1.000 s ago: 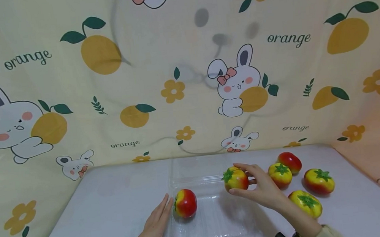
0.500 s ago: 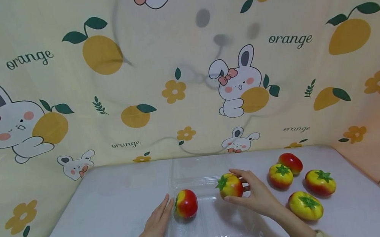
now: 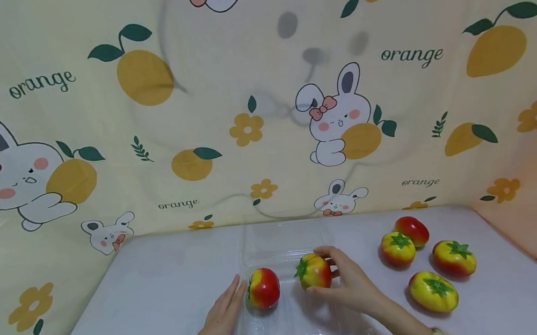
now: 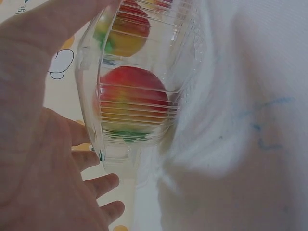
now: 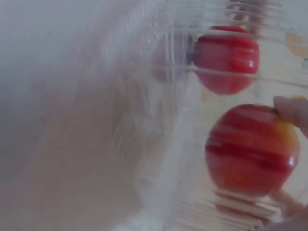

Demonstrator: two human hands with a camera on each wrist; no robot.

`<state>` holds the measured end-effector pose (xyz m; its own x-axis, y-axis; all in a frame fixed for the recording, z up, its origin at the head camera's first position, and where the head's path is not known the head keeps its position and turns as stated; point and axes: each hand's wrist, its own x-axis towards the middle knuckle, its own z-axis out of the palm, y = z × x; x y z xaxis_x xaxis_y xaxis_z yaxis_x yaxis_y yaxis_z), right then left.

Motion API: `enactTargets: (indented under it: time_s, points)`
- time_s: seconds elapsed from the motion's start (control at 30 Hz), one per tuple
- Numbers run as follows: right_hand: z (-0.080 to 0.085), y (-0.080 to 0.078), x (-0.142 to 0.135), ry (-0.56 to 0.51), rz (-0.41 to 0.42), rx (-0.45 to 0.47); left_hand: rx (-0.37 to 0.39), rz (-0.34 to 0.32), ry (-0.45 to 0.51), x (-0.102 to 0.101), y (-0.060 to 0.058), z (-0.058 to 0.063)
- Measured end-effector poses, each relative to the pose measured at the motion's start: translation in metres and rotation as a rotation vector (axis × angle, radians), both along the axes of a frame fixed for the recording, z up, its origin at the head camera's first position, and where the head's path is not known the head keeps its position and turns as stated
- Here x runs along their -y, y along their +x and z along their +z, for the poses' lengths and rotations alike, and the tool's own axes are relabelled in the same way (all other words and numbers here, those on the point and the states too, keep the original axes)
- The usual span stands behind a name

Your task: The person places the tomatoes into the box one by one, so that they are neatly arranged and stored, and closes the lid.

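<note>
My right hand [image 3: 350, 283] grips a red-and-yellow fruit with a green star-shaped top [image 3: 313, 272], thumb on its near side and fingers around the far side. It hangs over the right half of a clear plastic clamshell box [image 3: 264, 329]. A second such fruit [image 3: 264, 288] sits inside, near the left wall. Along that wall lies my left hand [image 3: 217, 323], fingers straight and thumb spread toward the near edge. Through the ribbed wall, the left wrist view shows the nearer fruit [image 4: 130, 96]; the blurred right wrist view shows the held fruit [image 5: 252, 154].
On the white table [image 3: 141, 309] to the right lie several matching fruits: a red one [image 3: 411, 231] at the back, two star-topped ones [image 3: 397, 250] [image 3: 454, 258], and a yellower one [image 3: 433, 292] in front. The box's lid [image 3: 285, 237] lies open behind. A printed cloth [image 3: 212, 86] hangs at the back.
My right hand has moved left and a little nearer with the fruit, from the box's right edge to over its right half. My left hand and the other fruits stay in place.
</note>
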<state>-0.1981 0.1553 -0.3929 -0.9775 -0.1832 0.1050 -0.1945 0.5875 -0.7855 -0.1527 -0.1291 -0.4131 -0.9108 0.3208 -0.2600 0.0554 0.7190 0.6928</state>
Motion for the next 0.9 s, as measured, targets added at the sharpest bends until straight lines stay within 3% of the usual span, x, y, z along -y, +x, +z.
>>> enactTargets:
  time_s: [0.33, 0.63, 0.9]
  points:
    - [-0.003, -0.001, 0.007, 0.023, 0.020, 0.025, 0.001, -0.013, -0.018, 0.001, -0.001, -0.001]
    - [-0.010, -0.002, 0.015, 0.110, 0.071, -0.043, 0.014, -0.001, -0.014, 0.002, 0.001, 0.000]
    - [-0.011, -0.004, 0.023, 0.176, 0.081, -0.039, -0.008, -0.008, 0.009, 0.003, 0.000, -0.001]
